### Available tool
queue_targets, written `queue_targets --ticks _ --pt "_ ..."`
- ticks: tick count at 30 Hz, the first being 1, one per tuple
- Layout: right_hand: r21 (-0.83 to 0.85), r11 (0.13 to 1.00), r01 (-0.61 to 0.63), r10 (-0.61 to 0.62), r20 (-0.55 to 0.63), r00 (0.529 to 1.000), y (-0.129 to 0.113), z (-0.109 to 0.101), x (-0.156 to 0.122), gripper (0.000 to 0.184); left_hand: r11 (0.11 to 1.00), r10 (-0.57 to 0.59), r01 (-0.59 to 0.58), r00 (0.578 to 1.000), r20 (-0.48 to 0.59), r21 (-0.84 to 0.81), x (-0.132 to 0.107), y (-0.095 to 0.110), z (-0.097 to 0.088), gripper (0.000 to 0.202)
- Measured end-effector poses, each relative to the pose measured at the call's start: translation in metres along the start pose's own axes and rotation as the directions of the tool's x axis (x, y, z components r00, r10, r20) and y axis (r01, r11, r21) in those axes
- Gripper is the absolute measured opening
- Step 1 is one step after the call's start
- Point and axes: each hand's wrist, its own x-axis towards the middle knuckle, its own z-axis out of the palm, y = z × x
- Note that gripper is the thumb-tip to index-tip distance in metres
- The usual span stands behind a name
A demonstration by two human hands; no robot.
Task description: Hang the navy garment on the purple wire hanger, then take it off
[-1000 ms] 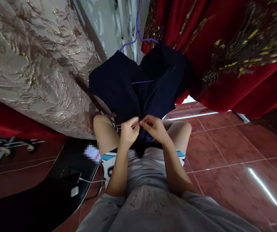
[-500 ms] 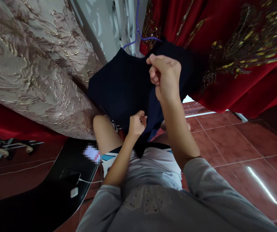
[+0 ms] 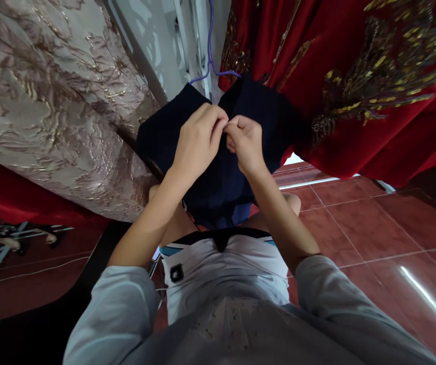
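A dark navy garment (image 3: pixel 214 187) hangs in front of me from a purple hanger (image 3: pixel 207 75), its lower end between my knees. My left hand (image 3: pixel 201 137) is at the front of the garment, just below the neckline, with thumb and fingertips pinched together. Beside it, my right hand (image 3: pixel 245 142) is closed in a pinch as well, its fingertips meeting or nearly meeting those of the left. Whatever lies between the fingertips is too small or hidden to make out.
A pale pink textured gown (image 3: pixel 62 101) hangs at the left. Red fabric with gold sequins (image 3: pixel 373 91) hangs at the right. A black curved surface (image 3: pixel 62 314) is at the lower left. Red tiles (image 3: pixel 355 223) cover the floor.
My left hand has risen from the garment's lower part to just below the neckline. My right hand has come down and slightly left to meet it. The garment has shifted a little.
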Motion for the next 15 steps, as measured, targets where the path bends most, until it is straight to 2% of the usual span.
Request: queue_targets --ticks 3,6,10,13,15 --pt "-0.016 1.0 -0.013 0.013 0.01 1.0 0.005 -0.003 -0.002 0.049 0.999 -0.032 0.032 1.0 0.001 -0.034 -0.001 -0.007 -0.002 0.023" --pt "-0.044 0.999 0.027 -0.027 0.006 1.0 -0.001 -0.008 0.0 0.045 0.987 -0.074 0.072 0.997 -0.013 -0.14 -0.002 -0.011 -0.004 0.016" --pt "-0.211 0.974 0.079 -0.08 0.002 0.997 0.012 -0.009 0.001 0.039 0.99 -0.063 0.056 0.997 -0.045 -0.129 -0.001 -0.015 -0.013 0.016" --pt "-0.381 0.922 0.065 -0.06 0.024 0.998 0.037 -0.005 -0.01 0.033 0.998 -0.035 0.021 0.971 -0.235 -0.059 0.003 -0.038 -0.039 0.016" --pt "-0.468 0.882 0.052 -0.038 0.039 0.999 0.05 0.001 -0.02 0.029 0.999 -0.051 0.042 0.907 -0.419 -0.032 0.003 -0.067 -0.058 0.013"
